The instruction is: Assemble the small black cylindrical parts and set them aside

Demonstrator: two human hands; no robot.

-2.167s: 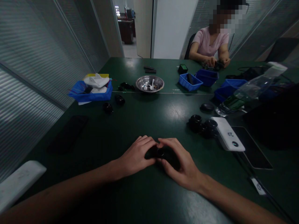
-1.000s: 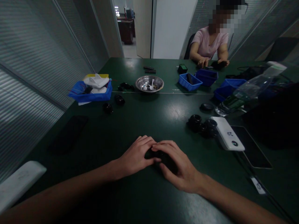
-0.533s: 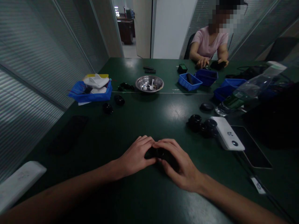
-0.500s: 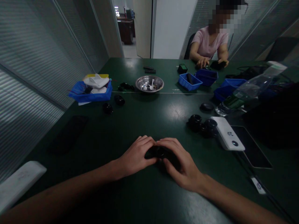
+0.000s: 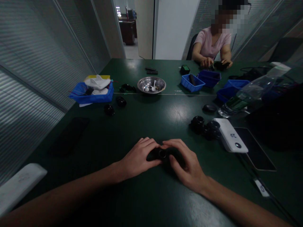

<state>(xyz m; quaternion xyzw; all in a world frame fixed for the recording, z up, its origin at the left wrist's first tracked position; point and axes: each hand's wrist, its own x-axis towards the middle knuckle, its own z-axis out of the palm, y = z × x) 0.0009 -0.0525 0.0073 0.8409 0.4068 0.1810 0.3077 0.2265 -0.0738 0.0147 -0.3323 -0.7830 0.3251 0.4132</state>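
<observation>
A small black part with a round, ring-like opening [image 5: 162, 153] is low over the table between my two hands; the dim light hides its full shape. My left hand [image 5: 139, 156] grips it from the left, fingers over the top and thumb below. On the other side, my right hand [image 5: 187, 165] curls round it, fingertips at its upper edge and thumb bent near its right side. The space inside my right palm is too dark to make out.
Black round-ended parts [image 5: 203, 126] lie right, beside a white device marked 20 [image 5: 230, 135] and a dark phone-like slab [image 5: 257, 151]. Beyond are a metal bowl [image 5: 151, 79], blue bins [image 5: 193, 84], a tilted bottle [image 5: 248, 93] and a co-worker [image 5: 213, 44].
My right thumb and fingertips have shifted slightly right, exposing more of the part's round opening. My left hand stays almost still. The co-worker's hands have moved a little.
</observation>
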